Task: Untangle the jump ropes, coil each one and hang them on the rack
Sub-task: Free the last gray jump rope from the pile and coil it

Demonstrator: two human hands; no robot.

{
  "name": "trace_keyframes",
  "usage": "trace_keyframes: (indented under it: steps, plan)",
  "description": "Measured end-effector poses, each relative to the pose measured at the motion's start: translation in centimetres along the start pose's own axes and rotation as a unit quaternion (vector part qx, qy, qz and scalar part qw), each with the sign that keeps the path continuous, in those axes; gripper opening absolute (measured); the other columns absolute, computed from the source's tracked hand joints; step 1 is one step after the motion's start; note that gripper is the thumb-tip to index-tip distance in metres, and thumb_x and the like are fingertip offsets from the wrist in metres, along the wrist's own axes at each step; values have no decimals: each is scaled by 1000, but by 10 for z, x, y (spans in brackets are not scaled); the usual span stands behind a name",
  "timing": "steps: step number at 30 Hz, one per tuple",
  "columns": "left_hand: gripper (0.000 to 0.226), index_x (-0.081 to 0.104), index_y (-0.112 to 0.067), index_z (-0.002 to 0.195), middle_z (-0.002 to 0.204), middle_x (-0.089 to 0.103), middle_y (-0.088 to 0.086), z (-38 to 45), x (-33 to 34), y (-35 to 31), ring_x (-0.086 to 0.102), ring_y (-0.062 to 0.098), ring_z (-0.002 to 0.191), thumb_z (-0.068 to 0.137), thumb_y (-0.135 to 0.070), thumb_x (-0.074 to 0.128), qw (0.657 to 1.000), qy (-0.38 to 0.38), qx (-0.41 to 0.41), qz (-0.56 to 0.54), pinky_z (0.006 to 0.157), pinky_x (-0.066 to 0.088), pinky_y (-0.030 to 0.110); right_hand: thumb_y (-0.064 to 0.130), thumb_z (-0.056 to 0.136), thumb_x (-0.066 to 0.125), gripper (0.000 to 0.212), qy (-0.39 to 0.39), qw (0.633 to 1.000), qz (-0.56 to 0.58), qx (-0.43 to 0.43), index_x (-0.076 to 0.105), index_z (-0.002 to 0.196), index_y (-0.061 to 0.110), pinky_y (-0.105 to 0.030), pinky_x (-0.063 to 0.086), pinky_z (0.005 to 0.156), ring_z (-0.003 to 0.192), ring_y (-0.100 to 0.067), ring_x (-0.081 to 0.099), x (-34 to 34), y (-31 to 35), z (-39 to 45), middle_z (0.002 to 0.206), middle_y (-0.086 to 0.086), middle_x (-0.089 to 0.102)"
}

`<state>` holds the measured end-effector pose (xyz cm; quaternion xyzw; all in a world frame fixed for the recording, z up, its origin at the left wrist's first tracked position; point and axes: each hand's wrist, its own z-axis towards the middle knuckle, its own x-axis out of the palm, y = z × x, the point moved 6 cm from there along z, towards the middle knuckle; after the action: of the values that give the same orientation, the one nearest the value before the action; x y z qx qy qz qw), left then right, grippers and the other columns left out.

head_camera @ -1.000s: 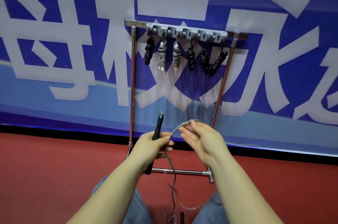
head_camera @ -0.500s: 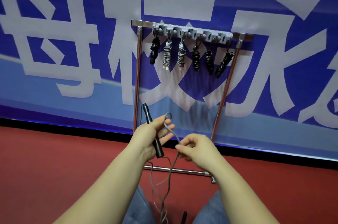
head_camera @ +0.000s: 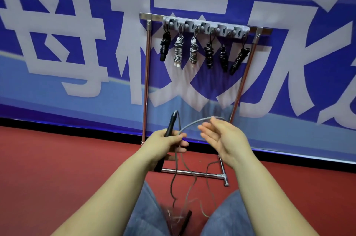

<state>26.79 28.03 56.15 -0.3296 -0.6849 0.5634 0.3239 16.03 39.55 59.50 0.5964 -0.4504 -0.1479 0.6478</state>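
Rope (head_camera: 194, 122) arched below the rack (head_camera: 204, 27): we found left hand (head_camera: 167, 144) fingers clamped on its black handle (head_camera: 171, 125), right hand (head_camera: 224, 139) fingers apart, rope across them.

Red floor (head_camera: 57, 168) under metal rack (head_camera: 145, 81)

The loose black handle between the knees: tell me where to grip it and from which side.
Grip the second handle round its middle with the right hand, coming from above. It lies slanted on the floor between the knees, so its long sides look open to the fingers. The left hand already holds the first handle.
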Motion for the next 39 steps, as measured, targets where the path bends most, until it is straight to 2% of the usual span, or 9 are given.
trace_keyframes:
  steps: [2, 8, 13, 18, 24, 31, 33, 36, 39]
  plan:
    - [9, 64, -17, 94, 75, 73, 0, 2, -2, -2, 70, 12, 66, 95, -16, 55, 997, -17, -16, -74, 57, 53, 26, 16, 91, 59, 11, 39, 985, -165, 5, 59, 100, 9, -27, 54, 70, 81, -18, 66, 3, -10, -2, 89, -7, 65]
    - [11, 64, -14, 93, 74, 71, 3, 5, -5, -5, 71, 16, 61, 95, -16, 54, 956, -69, -39, -284, 59, 58, 34, 26, 80, 73, 11, 147, 800, -580, -50, 67, 87, 20, -27, 48, 76, 75, -14, 61, 12, -48, -8, 85, -3, 70]
    - [14, 64, -16, 102, 85, 73, 5, 6, -6, -9, 72, 19, 73, 96, -21, 53, 956, -49, -9, -289, 64, 59, 32, 13, 88, 63, 17, 100, 892, -437, -55, 60, 72, 17, -31, 54, 68, 58, -12, 60, 11, -42, -6, 70, -7, 67]
    - [19, 62, -22, 112, 105, 71, 4, 5, -2, 3, 66, 18, 91, 96, -20, 51, 997, -7, -1, -81, 86, 49, 32, 6, 91, 56, 12, 23, 994, -105, 12, 59, 80, 6, -19, 56, 59, 58, -9, 68, 4, -23, -5, 72, -7, 66]
    - [14, 66, -8, 102, 84, 73, 5, -3, 13, 20, 68, 20, 78, 92, -12, 58, 995, 87, -15, 50, 87, 49, 37, 6, 92, 55, 9, -50, 994, 96, 27, 56, 84, 3, -18, 56, 55, 56, -10, 69, -13, -16, 2, 80, -9, 65]
    - [15, 64, -10, 93, 75, 60, 3, -1, 9, 13, 69, 14, 60, 95, -5, 50, 999, 8, -15, -48, 57, 57, 28, 10, 91, 57, 4, 3, 998, -57, 35, 59, 93, 7, -31, 55, 71, 84, -21, 66, -13, -21, -2, 90, -11, 66]
    - [15, 63, -9, 91, 72, 60, 4, 1, 3, 12, 69, 14, 57, 95, -5, 50, 986, -40, -38, -160, 52, 58, 29, 13, 87, 64, 16, 52, 968, -240, 47, 61, 103, 11, -30, 51, 75, 87, -21, 66, -10, -30, -5, 95, -10, 68]
    - [10, 64, -7, 91, 70, 60, 3, 3, -3, 10, 70, 16, 58, 94, -7, 54, 958, -75, -48, -271, 51, 58, 30, 20, 81, 72, 25, 144, 847, -511, 24, 66, 105, 15, -23, 47, 73, 82, -11, 61, -4, -47, -10, 91, -2, 68]
    - [10, 64, -5, 92, 72, 61, 3, 3, -8, 9, 70, 15, 58, 94, -9, 55, 940, -91, -48, -325, 51, 58, 30, 20, 84, 69, 7, 140, 787, -600, -33, 70, 91, 17, -23, 47, 76, 81, -13, 62, -2, -54, -9, 86, 0, 68]
